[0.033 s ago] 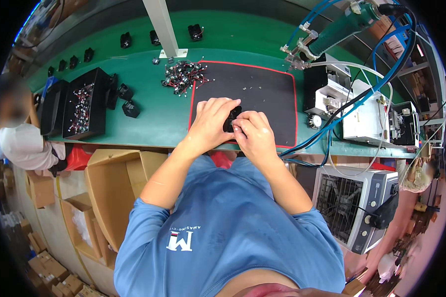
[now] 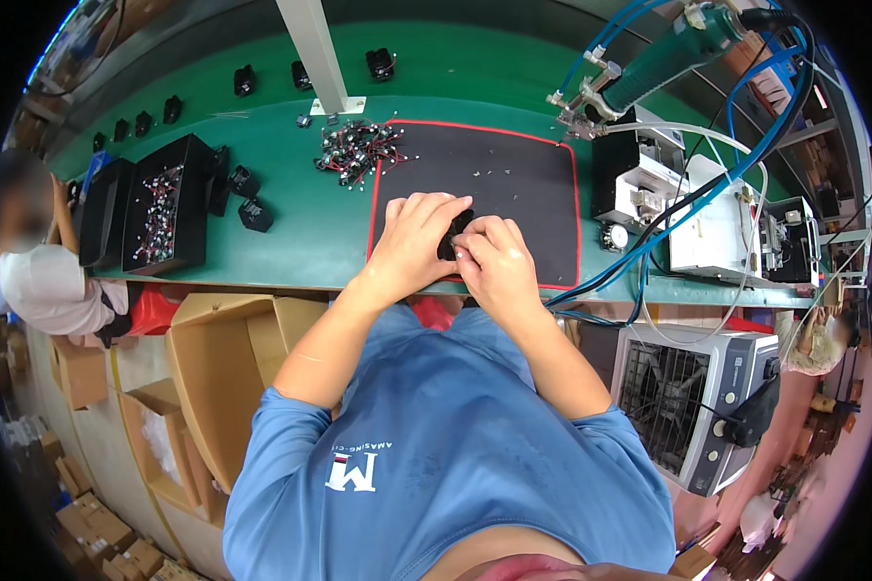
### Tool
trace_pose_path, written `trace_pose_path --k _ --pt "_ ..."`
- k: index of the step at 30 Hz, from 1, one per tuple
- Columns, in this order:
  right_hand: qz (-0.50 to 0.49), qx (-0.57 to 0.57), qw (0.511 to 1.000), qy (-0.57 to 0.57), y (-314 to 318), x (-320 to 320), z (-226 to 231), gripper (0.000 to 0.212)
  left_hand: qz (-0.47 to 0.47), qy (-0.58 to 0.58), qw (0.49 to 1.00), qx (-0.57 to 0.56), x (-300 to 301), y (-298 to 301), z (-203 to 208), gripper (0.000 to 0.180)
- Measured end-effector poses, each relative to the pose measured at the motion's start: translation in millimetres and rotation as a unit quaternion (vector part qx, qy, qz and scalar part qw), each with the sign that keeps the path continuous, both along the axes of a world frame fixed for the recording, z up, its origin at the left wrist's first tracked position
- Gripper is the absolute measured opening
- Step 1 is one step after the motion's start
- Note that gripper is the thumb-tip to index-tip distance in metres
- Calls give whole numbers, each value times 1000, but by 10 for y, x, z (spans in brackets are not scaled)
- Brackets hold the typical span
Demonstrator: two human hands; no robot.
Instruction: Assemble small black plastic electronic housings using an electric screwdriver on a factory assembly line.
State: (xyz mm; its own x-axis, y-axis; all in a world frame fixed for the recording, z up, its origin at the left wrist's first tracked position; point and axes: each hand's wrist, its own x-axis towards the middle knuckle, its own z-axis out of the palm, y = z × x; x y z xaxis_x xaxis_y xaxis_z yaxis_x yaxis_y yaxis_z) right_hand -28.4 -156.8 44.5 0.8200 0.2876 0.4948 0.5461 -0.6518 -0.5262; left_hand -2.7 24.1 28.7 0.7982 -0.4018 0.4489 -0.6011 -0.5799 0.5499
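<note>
We see no clear shift since the previous view, so the handwork seems mid-step: over the dark, red-bordered rectangular mat (image 2: 543,203), our curled left hand (image 2: 412,237) grips a small black plastic part (image 2: 458,224), our right hand (image 2: 499,266) bunching fingertips against it, their hold unclear.

hands (image 2: 412,238): 2 | held black part (image 2: 447,244): 1 | red-edged mat (image 2: 538,208): 1 | tabletop wire heap (image 2: 357,153): 1 | back-row black units (image 2: 380,65): 7
</note>
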Motion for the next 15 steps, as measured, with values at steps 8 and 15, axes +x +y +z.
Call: trace_pose_path --k 8,15 --pt "-45 -77 989 119 -47 7 -44 9 -45 -55 997 -16 82 -106 -310 82" --pt "-13 -30 994 108 -186 -106 340 21 -38 -14 999 -33 107 -92 -347 93"
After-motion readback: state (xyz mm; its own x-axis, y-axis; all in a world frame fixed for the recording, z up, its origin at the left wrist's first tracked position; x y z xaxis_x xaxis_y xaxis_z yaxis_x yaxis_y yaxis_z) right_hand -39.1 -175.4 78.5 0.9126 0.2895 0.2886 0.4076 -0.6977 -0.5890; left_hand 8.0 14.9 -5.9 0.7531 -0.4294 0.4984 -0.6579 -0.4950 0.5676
